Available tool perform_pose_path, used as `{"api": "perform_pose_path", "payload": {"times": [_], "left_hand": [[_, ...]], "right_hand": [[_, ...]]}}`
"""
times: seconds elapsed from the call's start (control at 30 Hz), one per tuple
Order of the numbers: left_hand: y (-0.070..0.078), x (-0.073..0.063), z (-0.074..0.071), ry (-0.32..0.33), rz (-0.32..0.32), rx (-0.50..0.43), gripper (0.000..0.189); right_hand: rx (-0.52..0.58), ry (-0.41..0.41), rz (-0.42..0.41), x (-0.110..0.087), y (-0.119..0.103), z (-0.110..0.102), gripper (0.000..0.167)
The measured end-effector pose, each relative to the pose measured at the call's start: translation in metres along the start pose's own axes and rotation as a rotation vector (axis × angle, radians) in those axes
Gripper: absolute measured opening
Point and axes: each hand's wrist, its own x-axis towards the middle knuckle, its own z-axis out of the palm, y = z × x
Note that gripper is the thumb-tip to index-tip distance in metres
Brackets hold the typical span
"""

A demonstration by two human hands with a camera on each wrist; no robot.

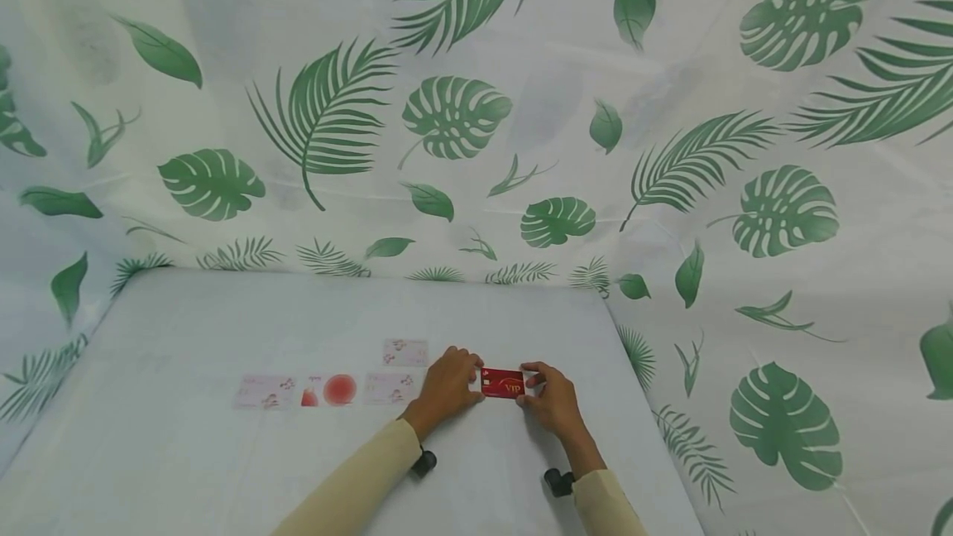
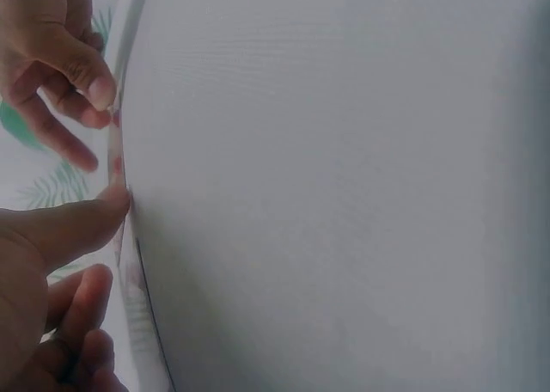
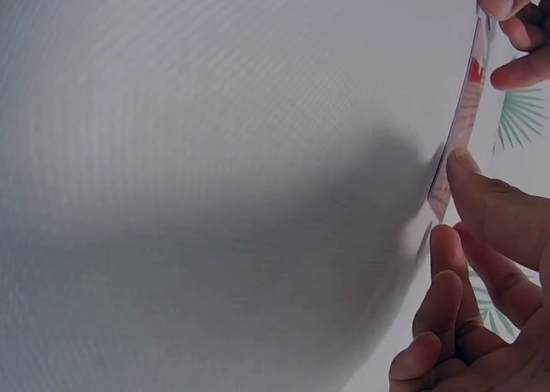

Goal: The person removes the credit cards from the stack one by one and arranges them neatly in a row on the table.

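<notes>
A red card with gold "VIP" lettering (image 1: 503,384) is between my two hands, toward the right of the white table. My left hand (image 1: 450,380) holds its left edge, with thumb and forefinger at the near and far corners. At the right edge, my right hand (image 1: 551,399) grips it between thumb and fingers. In the right wrist view the card (image 3: 465,108) shows nearly edge-on, and the right thumb (image 3: 498,205) touches its end. The left thumb (image 2: 73,229) meets the card's other end in the left wrist view. Whether the card lies fully flat cannot be told.
Left of my hands lie pale pink-patterned cards (image 1: 265,392), (image 1: 390,388) in a row, with a red round design (image 1: 339,390) between them. Another pale card (image 1: 405,352) lies just behind. Leaf-printed cloth (image 1: 462,213) rises behind the white table (image 1: 186,470) and at its sides.
</notes>
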Motion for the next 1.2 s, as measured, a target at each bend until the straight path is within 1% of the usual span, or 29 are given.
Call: {"api": "perform_pose_path", "payload": {"times": [0.2, 0.37, 0.47, 0.67, 0.87, 1.0, 1.2], "left_hand": [[-0.006, -0.003, -0.006, 0.009, 0.011, -0.025, 0.049], [-0.014, -0.004, -0.013, 0.036, 0.041, -0.025, 0.048], [-0.019, -0.005, -0.019, 0.048, 0.048, -0.028, 0.048], [-0.031, -0.005, -0.033, 0.063, 0.028, -0.017, 0.049], [-0.045, -0.006, -0.049, 0.085, 0.019, 0.013, 0.05], [-0.055, -0.008, -0.057, 0.085, 0.016, 0.021, 0.052], [-0.068, -0.012, -0.067, 0.076, -0.005, 0.037, 0.053]], "right_hand": [[0.003, 0.034, -0.013, 0.001, -0.007, 0.002, 0.055], [0.027, 0.027, -0.025, 0.003, -0.018, 0.007, 0.055], [0.05, 0.021, -0.051, 0.005, -0.025, 0.01, 0.054], [0.082, 0.013, -0.108, 0.009, -0.039, 0.019, 0.053], [0.089, -0.002, -0.133, 0.014, -0.055, 0.027, 0.053], [0.097, -0.007, -0.156, 0.016, -0.064, 0.032, 0.052], [0.116, -0.038, -0.156, 0.02, -0.075, 0.043, 0.052]]}}
